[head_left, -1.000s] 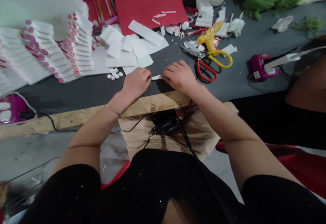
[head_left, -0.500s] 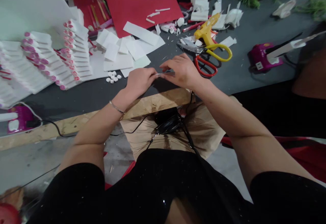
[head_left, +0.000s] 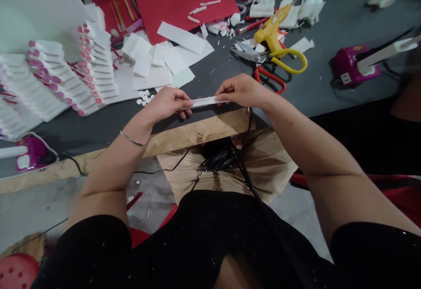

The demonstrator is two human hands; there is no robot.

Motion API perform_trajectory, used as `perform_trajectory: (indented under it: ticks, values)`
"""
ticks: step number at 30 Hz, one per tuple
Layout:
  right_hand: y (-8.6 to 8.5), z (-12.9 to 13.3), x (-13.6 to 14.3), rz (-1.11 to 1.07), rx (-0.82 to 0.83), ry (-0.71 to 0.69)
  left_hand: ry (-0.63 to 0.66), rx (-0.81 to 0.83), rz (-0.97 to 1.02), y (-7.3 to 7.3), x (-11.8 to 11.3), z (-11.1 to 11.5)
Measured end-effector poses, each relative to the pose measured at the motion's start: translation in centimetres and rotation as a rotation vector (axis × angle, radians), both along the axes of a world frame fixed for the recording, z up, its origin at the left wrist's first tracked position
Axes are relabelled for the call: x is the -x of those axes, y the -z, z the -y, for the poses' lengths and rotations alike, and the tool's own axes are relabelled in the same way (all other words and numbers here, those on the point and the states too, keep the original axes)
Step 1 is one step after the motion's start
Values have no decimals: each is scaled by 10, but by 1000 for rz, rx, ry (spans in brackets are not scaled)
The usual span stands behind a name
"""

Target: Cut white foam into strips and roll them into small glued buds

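Between my hands a narrow white strip point(head_left: 204, 101), looking like folded or rolled paper, is stretched out level above the table's front edge. My left hand point(head_left: 169, 102) pinches its left end between thumb and fingers. At the right end, my right hand point(head_left: 238, 90) grips it the same way. Small white round pieces point(head_left: 144, 98) lie just beyond my left hand. Behind them are scattered white paper pieces point(head_left: 162, 58). Scissors with one yellow and one red handle point(head_left: 289, 61) lie past my right hand, beside a yellow glue gun point(head_left: 271, 34).
Rows of white rolls with pink ends point(head_left: 95, 67) lie at the left. A red sheet point(head_left: 184, 1) leans at the back. Purple power sockets point(head_left: 353, 67) with plugs stand right and left point(head_left: 31, 153). A black cable crosses the wooden table edge point(head_left: 200, 133).
My hands have drawn apart, the left one moving left, and the white strip now shows along its length between them. My view has shifted slightly.
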State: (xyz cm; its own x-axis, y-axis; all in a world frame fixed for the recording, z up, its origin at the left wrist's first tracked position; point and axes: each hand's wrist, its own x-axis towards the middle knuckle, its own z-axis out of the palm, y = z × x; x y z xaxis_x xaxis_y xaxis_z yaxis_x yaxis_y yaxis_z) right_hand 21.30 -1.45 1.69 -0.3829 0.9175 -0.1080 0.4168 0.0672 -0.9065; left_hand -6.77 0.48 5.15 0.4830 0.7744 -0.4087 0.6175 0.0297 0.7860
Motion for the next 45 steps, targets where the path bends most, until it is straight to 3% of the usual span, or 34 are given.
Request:
perform_trajectory:
  ticks: [7, 15, 22, 27, 34, 39, 45]
  values:
    - [-2, 2, -2, -66, 55, 12, -87, 128, 98, -6, 2, 8]
    - [-4, 0, 0, 3, 83, -23, -152, 150, 32, -3, -1, 9]
    - [-9, -2, 7, 310, -66, -43, -7, -226, -140, 7, 6, 5]
    - [-9, -2, 9, 378, -90, -32, 18, -266, -173, 11, 5, 4]
    - [1, -3, 3, 456, -274, -60, 32, -379, -220, 16, 7, 3]
    - [6, -5, -5, 421, -310, -97, 12, -352, -206, 16, 6, 4]
    - [10, -3, -16, 366, -412, -137, 43, -442, -176, 18, 11, 5]
